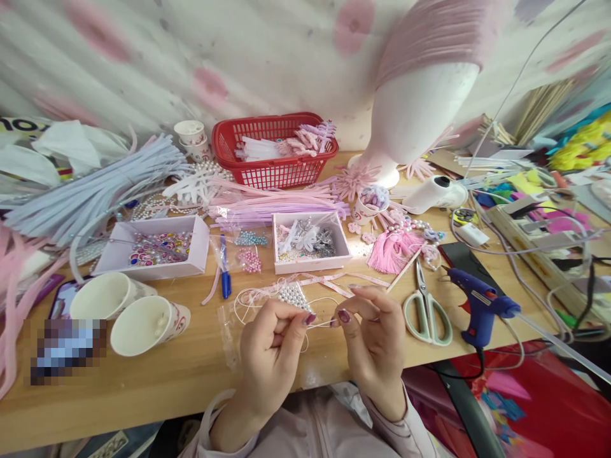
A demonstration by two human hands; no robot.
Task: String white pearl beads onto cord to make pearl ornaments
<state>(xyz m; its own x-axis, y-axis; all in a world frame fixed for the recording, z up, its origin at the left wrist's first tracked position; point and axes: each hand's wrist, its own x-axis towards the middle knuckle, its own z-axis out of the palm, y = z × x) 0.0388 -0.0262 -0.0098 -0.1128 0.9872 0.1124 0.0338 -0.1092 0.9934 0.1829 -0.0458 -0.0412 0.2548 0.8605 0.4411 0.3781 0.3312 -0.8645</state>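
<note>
A thin white cord (pixel 321 325) runs between my two hands, above the front of the wooden table. The fingertips of my left hand (pixel 271 346) are pinched on one part of it. Opposite, my right hand (pixel 376 343) pinches the cord between thumb and fingers. Loose loops of the cord trail to the left on the tabletop. Just behind my fingers lies a cluster of white pearl beads (pixel 293 295), partly ringed by the cord. Beyond it stands a small white box (pixel 312 262) holding silvery and white trinkets. Pink patterned ribbon (pixel 334 284) lies close by.
Scissors (pixel 422 305) and a blue glue gun (pixel 481 302) lie right. Two paper cups (pixel 143 337) stand left, near a box of gems (pixel 195 251) and a blue pen (pixel 225 280). A red basket (pixel 274 173) and a white mannequin head (pixel 420 114) are behind.
</note>
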